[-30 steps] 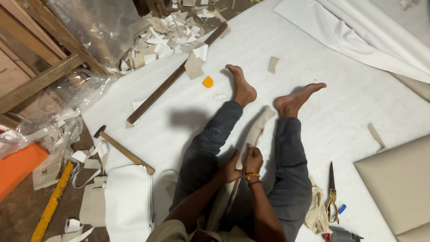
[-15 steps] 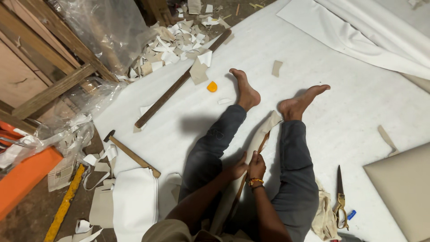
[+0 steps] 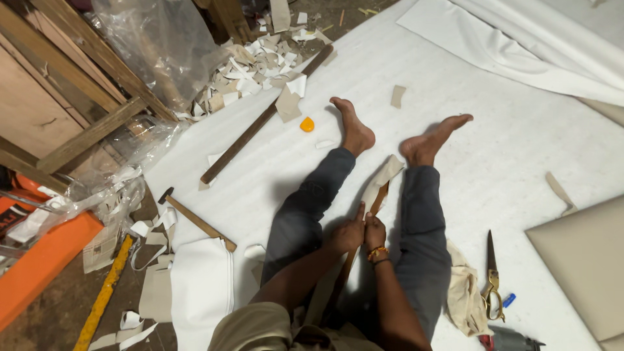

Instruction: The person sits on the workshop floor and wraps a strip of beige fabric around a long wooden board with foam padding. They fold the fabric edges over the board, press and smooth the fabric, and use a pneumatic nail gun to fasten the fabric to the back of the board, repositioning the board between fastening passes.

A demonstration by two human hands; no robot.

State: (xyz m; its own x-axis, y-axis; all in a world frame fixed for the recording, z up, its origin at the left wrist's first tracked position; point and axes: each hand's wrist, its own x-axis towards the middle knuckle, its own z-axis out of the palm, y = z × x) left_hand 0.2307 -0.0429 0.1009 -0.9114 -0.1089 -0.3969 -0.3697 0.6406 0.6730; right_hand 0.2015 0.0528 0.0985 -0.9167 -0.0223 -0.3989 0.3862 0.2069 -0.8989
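The person sits on a white foam sheet (image 3: 455, 123) on the floor, legs stretched forward, bare feet apart. Between the legs lies a long wooden strip (image 3: 364, 224) wrapped partly in beige fabric (image 3: 383, 179); its far end reaches toward the right foot, its near end runs under the hands.

The left hand (image 3: 346, 234) is closed about the strip, one finger extended along it. The right hand (image 3: 375, 231), banded at the wrist, sits just beside the left, fingers curled onto the same strip. Both are in contact with it; how firmly either one grips, I cannot tell from here.

Scissors (image 3: 492, 276) with brass-coloured handles lie on the sheet to the right of the right leg, near a crumpled cloth (image 3: 465, 292). A hammer (image 3: 195, 218) rests at the sheet's left edge. A long dark wooden batten (image 3: 260, 123) lies diagonally beyond the left foot, with an orange piece (image 3: 307, 124) near it. A heap of pale offcuts (image 3: 253, 68) lies at the far left. A beige panel (image 3: 582, 260) sits at the right.
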